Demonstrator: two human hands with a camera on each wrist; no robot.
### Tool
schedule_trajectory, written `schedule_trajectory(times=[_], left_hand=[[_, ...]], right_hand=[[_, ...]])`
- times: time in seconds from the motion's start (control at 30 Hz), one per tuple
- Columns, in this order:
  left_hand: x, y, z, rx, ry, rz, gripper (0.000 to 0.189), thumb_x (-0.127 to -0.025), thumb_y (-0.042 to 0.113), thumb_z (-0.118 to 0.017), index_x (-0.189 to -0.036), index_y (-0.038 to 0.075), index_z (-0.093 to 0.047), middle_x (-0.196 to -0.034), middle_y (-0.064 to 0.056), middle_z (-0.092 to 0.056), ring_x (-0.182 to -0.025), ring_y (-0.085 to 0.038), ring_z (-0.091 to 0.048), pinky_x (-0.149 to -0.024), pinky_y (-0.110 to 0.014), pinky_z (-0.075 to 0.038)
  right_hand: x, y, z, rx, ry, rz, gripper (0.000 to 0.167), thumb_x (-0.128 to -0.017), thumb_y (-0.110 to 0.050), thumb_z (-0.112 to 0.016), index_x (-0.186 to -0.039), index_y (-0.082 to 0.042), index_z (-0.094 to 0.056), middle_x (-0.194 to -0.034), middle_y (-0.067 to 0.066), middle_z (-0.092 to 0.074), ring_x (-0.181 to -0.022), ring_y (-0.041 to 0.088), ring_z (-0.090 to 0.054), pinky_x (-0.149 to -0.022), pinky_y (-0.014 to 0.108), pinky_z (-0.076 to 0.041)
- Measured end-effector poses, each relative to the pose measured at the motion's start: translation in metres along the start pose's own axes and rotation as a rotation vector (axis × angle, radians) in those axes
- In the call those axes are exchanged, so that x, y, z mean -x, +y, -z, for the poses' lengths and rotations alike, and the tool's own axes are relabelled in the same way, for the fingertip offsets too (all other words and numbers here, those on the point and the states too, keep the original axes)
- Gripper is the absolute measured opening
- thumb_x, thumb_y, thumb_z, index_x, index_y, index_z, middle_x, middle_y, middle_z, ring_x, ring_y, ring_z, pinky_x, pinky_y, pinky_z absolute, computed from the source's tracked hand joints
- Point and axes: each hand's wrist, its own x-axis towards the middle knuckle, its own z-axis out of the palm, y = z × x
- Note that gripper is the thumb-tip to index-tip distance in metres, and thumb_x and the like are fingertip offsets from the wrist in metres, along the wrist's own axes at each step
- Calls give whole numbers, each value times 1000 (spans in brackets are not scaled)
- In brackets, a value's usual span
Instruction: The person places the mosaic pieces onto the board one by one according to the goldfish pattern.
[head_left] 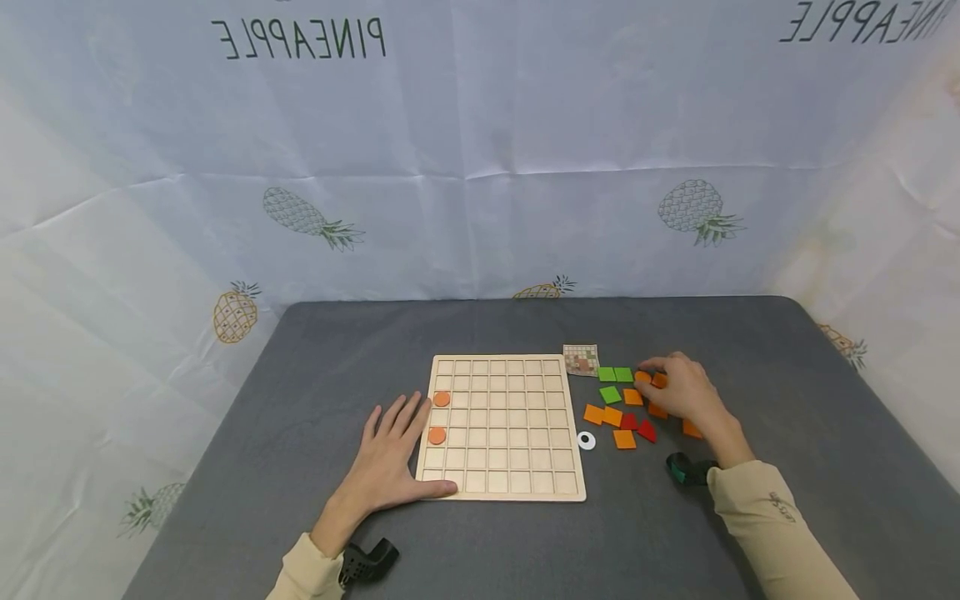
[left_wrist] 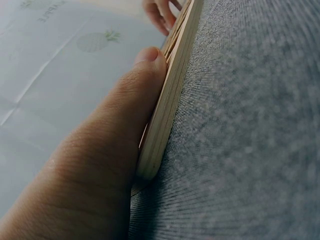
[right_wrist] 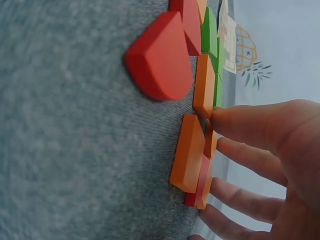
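At the left side of a wooden grid board (head_left: 501, 497), my left hand (head_left: 390, 458) rests with fingers spread, fingertips along the left edge. Its thumb (left_wrist: 135, 95) lies over the board's near rim. Two orange discs (head_left: 442, 399) sit in cells of the leftmost column. To the right of the board, my right hand (head_left: 684, 390) pinches an orange round piece (head_left: 642, 377) between thumb and index finger. The other fingers stretch over more orange pieces (right_wrist: 188, 152), partly hiding them.
Green squares (head_left: 611, 394), orange squares (head_left: 625, 439) and red pieces (head_left: 647, 431) lie scattered right of the board. A white ring with a black centre (head_left: 587, 441) is by the board's right edge. A small patterned card (head_left: 581, 359) lies at its far right corner.
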Motion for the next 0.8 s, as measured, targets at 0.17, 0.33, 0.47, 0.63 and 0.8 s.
schedule_trajectory(times=[0.17,0.33,0.47,0.63,0.8], left_hand=[[0,1,0,4,4,-1,126,-70,91,-61,-164,15,-26,-170,-14,-27,-156,-41,-26,-121,-69,-15],[0,1,0,-1,4,-3,126,-70,90,-61,-164,15,-26,-170,-14,-28,-156,-40,-26,-121,-69,-15],[0,1,1,-8,7,-7,126,-70,91,-60,-164,15,-26,-169,-14,-28,-156,-41,-27,-121,-69,-16],[-1,1,1,-13,7,-11,126,-70,93,-58,-164,15,-27,-169,-15,-29,-155,-41,-28,-121,-69,-16],[-1,1,0,-13,8,-12,126,-70,94,-57,-164,15,-27,-169,-14,-29,-155,-41,-28,-121,-69,-16]], right_hand=[[-1,1,0,14,-3,-14,40,-95,-21,-71,-126,6,-68,-113,31,-60,-94,42,-58,-77,55,-51],[-1,3,0,26,3,-9,39,-95,-20,-71,-123,7,-69,-112,31,-60,-95,42,-58,-79,56,-51],[-2,2,-2,29,15,-13,37,-95,-20,-71,-122,6,-70,-111,29,-61,-93,40,-58,-78,54,-52],[-3,1,-5,47,35,-21,32,-97,-18,-71,-119,5,-71,-111,29,-62,-94,41,-58,-79,55,-53],[-2,-1,-5,42,40,-33,30,-98,-19,-68,-116,5,-72,-113,30,-61,-97,43,-57,-81,57,-52]])
